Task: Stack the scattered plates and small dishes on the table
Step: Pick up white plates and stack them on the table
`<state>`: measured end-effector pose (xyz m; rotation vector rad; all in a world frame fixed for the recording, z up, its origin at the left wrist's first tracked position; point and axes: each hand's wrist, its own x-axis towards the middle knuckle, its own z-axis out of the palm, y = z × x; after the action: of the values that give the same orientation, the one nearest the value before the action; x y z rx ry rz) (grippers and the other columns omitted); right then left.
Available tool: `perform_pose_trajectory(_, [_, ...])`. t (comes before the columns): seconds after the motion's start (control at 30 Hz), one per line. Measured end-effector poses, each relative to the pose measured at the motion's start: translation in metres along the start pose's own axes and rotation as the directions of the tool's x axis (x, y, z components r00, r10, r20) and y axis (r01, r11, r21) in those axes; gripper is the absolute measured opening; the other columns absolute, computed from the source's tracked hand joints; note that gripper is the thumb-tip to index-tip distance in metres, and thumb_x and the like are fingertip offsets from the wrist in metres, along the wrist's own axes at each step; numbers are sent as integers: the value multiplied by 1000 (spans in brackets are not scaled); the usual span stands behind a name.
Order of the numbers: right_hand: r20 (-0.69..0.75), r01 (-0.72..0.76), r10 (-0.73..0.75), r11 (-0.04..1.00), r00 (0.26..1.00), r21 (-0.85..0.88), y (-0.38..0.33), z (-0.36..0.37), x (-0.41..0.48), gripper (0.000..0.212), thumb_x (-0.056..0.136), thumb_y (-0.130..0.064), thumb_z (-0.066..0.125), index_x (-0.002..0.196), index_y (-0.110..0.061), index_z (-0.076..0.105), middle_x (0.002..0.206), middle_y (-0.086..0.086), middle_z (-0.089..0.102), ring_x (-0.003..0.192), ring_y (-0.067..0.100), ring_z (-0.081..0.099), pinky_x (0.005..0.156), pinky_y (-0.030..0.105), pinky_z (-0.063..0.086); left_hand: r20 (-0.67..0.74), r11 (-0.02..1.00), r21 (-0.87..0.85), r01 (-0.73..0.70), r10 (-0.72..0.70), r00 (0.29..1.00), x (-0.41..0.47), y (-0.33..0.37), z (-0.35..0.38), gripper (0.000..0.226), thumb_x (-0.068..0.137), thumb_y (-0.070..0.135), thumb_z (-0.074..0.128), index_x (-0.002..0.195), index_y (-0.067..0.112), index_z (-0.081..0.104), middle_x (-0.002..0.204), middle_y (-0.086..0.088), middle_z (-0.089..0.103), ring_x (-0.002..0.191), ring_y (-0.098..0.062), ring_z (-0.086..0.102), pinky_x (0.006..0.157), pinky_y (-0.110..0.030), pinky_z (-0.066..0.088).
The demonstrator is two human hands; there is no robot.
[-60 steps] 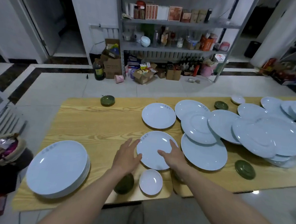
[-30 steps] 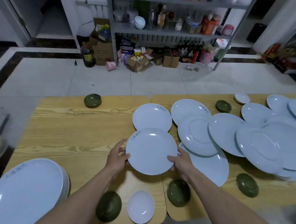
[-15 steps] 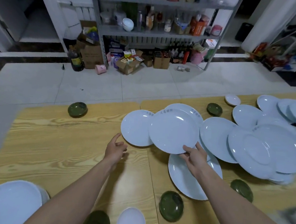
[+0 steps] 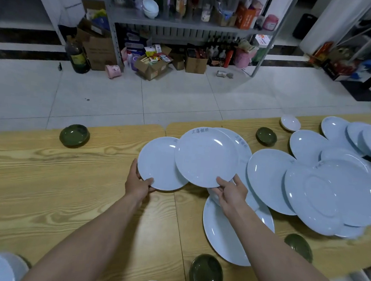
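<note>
A: Just left of the lifted plate (image 4: 205, 157), the left hand (image 4: 138, 184) grips a second plate (image 4: 156, 162) at its near rim, thumb on top. That plate seems to rest on the counter (image 4: 46, 174), though it's hard to tell.
B: Right hand (image 4: 229, 194)?
A: Its fingers pinch the lifted plate's near rim and hold it over the second plate's right edge.
B: Step?
A: Pairing same-size plates into a pile, I'd say. Plenty is unstacked: overlapping plates right of the lifted plate, and a green dish (image 4: 206, 273) nearer the person than it.
B: Next?
A: Probably centre the lifted plate over the second plate and lower it flat, rims aligned, with the left thumb moved clear first.
</note>
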<state>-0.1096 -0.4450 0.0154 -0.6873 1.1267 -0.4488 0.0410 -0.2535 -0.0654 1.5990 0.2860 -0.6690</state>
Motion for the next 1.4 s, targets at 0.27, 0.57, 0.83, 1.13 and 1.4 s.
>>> perform_pose_trajectory(0.27, [11, 34, -34, 999, 999, 14, -3, 9, -7, 67, 87, 15, 62, 146, -12, 47, 104, 3, 66, 90, 23, 69, 84, 44, 59, -15, 996, -91, 21, -22, 1000, 1, 1, -9, 88, 80, -24, 58, 150, 25, 38, 112, -5, 62, 105, -32, 64, 70, -47, 62])
perform_pose_trajectory(0.57, [103, 114, -119, 992, 987, 56, 0, 18, -55, 64, 89, 10, 63, 147, -11, 45, 129, 13, 63, 110, 31, 66, 94, 50, 54, -46, 962, -254, -100, 91, 995, -56, 29, -49, 88, 79, -24, 60, 151, 21, 36, 105, -12, 55, 102, -39, 66, 62, -35, 62])
perform_pose_trajectory(0.83, [301, 145, -149, 989, 942, 37, 15, 23, -126, 58, 90, 10, 62, 143, -10, 50, 130, 10, 64, 110, 25, 65, 91, 42, 56, -193, 919, -311, -245, 191, 962, -148, 29, -122, 87, 79, -23, 63, 150, 21, 38, 99, -9, 54, 100, -34, 66, 63, -35, 62])
perform_pose_trajectory(1.13, [543, 132, -62, 987, 837, -91, 64, 7, -206, 55, 98, 2, 54, 147, -21, 46, 124, 0, 66, 108, 16, 67, 71, 26, 59, -391, 881, -327, -342, 204, 898, -246, -16, -228, 90, 79, -23, 64, 151, 24, 36, 126, -21, 53, 97, -37, 68, 68, -39, 63])
perform_pose_trajectory(1.4, [512, 114, -23, 983, 859, -146, 128, 19, -259, 67, 91, 8, 62, 150, -15, 40, 132, 14, 61, 116, 31, 64, 95, 51, 54, -485, 843, -390, -371, 154, 861, -282, -53, -313, 87, 79, -25, 60, 150, 21, 39, 131, -22, 52, 90, -31, 66, 62, -39, 62])
